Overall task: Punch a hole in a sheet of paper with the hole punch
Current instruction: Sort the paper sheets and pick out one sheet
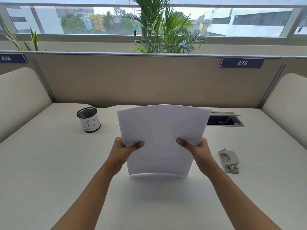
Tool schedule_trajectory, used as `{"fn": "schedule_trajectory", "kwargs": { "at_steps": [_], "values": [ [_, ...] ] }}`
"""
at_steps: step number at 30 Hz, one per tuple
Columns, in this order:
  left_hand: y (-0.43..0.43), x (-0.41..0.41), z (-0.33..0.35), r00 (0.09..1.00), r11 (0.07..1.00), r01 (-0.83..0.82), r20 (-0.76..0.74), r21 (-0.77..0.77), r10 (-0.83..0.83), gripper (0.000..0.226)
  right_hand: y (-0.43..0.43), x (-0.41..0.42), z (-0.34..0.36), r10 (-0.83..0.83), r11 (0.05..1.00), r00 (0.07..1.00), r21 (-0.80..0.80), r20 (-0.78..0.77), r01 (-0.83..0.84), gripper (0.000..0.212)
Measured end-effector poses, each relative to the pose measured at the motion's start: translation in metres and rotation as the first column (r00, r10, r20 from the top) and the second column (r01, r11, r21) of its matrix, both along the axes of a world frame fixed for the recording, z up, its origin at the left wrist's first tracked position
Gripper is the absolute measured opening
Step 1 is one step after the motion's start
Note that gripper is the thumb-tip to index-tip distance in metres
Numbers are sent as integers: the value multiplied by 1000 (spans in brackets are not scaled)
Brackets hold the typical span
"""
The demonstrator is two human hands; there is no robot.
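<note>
A white sheet of paper [162,136] is held up above the desk, slightly bowed, its lower edge just over the desk top. My left hand [123,151] grips its left edge, thumb on the front. My right hand [196,149] grips the right edge the same way. A grey hole punch [229,160] lies on the desk to the right of my right hand, apart from the paper.
A black mesh cup with a white label reading "BIN" [89,120] stands at the back left of the white desk [49,163]. An open cable hatch [225,120] sits at the back right. Beige partition walls enclose the desk on three sides.
</note>
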State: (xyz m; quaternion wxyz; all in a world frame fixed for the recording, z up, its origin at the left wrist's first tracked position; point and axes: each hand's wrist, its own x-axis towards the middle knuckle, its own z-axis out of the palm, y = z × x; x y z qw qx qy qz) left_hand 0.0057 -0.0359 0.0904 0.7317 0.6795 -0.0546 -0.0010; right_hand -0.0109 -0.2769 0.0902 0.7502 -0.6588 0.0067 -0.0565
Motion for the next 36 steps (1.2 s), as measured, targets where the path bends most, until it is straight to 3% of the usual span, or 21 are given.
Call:
{"fn": "schedule_trajectory", "kwargs": {
  "at_steps": [7,16,22,31,34,36],
  "values": [
    [2,3,8,999,999,32,26,-14,-31,29,-3,-2,5,17,1000,999,-11,32,-17,33],
    [-2,2,6,999,999,2,40,-34,-1,24,-2,1,4,-29,1000,999,2,29,29,22],
    [-2,-1,2,1000,1000,14,28,-24,-14,24,-3,-2,-2,-13,1000,1000,1,0,13,37],
    [-9,-5,-11,1000,998,20,4,-59,-20,18,0,0,-14,-45,999,998,25,-49,46,22],
    [-8,-5,-12,1000,997,-8,15,-76,9,17,-2,0,-18,-30,999,998,-16,-64,29,23],
    [-6,-4,-12,999,990,-41,21,-133,44,15,-8,-2,-25,-10,997,997,-75,-72,4,12]
  ]
}}
